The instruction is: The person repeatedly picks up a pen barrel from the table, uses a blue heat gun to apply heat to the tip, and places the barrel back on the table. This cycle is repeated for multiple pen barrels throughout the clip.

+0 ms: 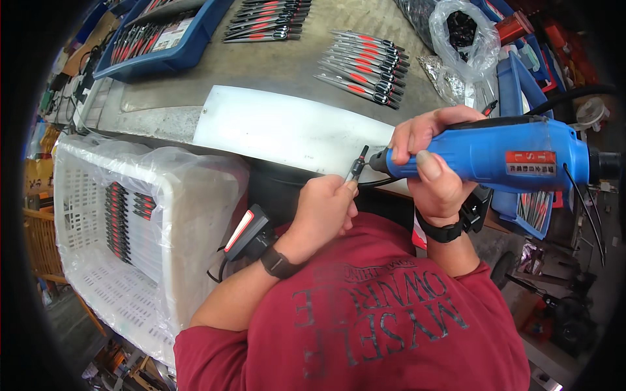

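The grey-and-black piece (357, 167) is pinched in the left hand (326, 205), presumably for steadiness, just beside the nose of the blue power driver (486, 155) (which is clasped by the right hand (439, 176)).

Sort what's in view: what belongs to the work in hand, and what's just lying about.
In the work, apparently:
slim tool in the left hand
blue power driver in the right hand
matching tools laid out on the table
white crate of similar-looking pieces

Likely just lying about:
red box-like item, upper right
wooden slatted piece, far left
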{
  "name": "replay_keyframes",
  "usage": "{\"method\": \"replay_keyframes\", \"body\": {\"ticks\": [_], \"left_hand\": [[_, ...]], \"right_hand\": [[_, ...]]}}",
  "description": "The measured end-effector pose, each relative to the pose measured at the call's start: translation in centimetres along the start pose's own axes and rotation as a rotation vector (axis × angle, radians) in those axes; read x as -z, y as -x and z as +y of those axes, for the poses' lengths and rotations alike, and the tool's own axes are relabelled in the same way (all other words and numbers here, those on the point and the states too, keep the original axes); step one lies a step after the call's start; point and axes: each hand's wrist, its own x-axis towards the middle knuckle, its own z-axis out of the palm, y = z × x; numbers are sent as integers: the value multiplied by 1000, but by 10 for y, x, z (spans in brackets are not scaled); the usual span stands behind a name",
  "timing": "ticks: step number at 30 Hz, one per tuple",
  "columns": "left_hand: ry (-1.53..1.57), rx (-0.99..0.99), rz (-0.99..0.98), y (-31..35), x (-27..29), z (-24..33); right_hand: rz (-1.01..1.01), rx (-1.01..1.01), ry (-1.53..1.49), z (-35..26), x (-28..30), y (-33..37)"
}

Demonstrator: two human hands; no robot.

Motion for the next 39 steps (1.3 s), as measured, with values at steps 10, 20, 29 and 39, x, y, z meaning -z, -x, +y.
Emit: {"method": "replay_keyframes", "body": {"ticks": [10, 20, 29, 39], "left_hand": [[-8, -14, -4, -4, 1, 0], [75, -58, -3, -2, 1, -3], [61, -62, 25, -1, -1, -4], [25, -38, 10, 0, -1, -2]], "right_hand": [[-125, 75, 160, 7, -11, -14], [-94, 29, -6, 3, -21, -13], [-39, -3, -65, -3, -16, -7], [-41, -56, -161, -5, -17, -9]]}}
